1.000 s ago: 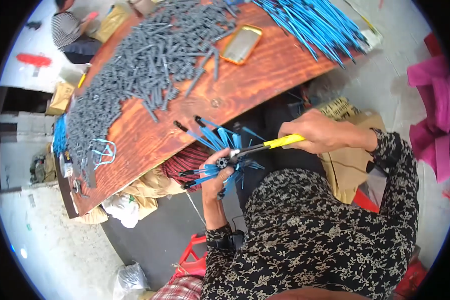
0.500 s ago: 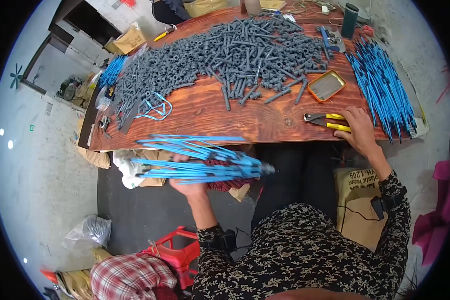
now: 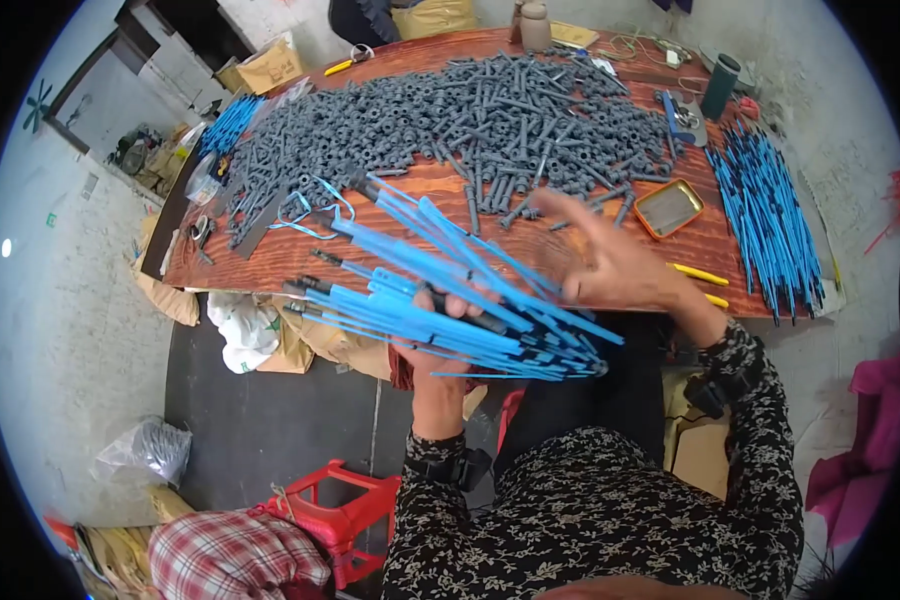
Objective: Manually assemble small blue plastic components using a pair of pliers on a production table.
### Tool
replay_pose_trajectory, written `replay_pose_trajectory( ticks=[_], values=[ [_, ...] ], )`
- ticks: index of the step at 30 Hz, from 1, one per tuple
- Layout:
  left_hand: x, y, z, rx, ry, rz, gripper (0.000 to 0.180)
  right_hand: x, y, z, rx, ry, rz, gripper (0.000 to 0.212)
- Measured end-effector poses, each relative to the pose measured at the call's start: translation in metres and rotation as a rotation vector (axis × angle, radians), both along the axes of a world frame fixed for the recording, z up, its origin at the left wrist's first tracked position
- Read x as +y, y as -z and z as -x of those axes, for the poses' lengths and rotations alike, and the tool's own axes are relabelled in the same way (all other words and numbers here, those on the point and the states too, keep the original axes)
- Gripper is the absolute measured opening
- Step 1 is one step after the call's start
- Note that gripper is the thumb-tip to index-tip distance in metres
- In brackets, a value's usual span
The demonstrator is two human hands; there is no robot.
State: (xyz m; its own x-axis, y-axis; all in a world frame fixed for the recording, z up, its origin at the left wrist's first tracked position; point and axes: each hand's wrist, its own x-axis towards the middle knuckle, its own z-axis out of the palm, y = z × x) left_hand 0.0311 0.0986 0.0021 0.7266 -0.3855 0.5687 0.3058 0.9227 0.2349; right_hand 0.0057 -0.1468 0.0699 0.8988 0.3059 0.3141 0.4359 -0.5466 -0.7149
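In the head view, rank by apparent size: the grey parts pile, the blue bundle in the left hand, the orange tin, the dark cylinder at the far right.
1. Grey parts pile, largest.
2. Blue bundle, though it is nearer the camera, which inflates it.
3. Orange tin.
4. Dark cylinder, close to the tin in size and farther off, so that order is unsure.

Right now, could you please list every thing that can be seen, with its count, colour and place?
Bundle of blue plastic strips: one, blue, fanned out in the left hand.
Grey plastic tubes: a large heap, grey, across the table's middle.
Loose blue strips: many, blue, on the table's right end.
Small orange tin tray: one, orange rim, right of the heap.
Yellow-handled pliers: one, on the table edge behind the right hand.
Wooden table: one, reddish brown.
Red plastic stool: one, on the floor below.
Left hand: grips the bundle.
Right hand: open, beside the bundle's tips.
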Motion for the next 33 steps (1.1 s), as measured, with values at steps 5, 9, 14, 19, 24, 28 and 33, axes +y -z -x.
replay_pose_trajectory(
  ticks=[5, 9, 14, 19, 24, 28, 33],
  values=[
    [0.002, -0.032, -0.013, 0.480, -0.365, -0.132, 0.037, 0.055, 0.024, -0.007, 0.623, -0.425, -0.601, 0.109],
    [-0.001, -0.013, -0.043, 0.366, -0.395, -0.207, 0.036, 0.072, 0.015, -0.002, 0.961, -0.466, -0.746, 0.095],
    [0.007, 0.005, -0.082, 0.256, -0.438, -0.321, 0.039, 0.071, 0.032, -0.021, 1.025, -0.326, -0.802, 0.077],
    [0.036, -0.010, -0.107, 0.276, -0.588, -0.764, 0.036, 0.025, 0.055, -0.014, 0.947, -0.187, -0.994, 0.073],
    [0.136, 0.038, -0.157, -0.057, -1.365, -1.469, 0.033, 0.021, 0.040, 0.006, 0.783, -0.045, -0.958, 0.071],
    [0.163, 0.055, -0.177, -0.516, -1.700, -2.026, 0.030, 0.014, 0.045, 0.010, 0.775, -0.002, -0.870, 0.070],
    [0.180, 0.051, -0.189, -0.515, -1.486, -2.013, 0.021, 0.007, 0.061, 0.012, 0.817, -0.041, -0.812, 0.064]
  ],
)
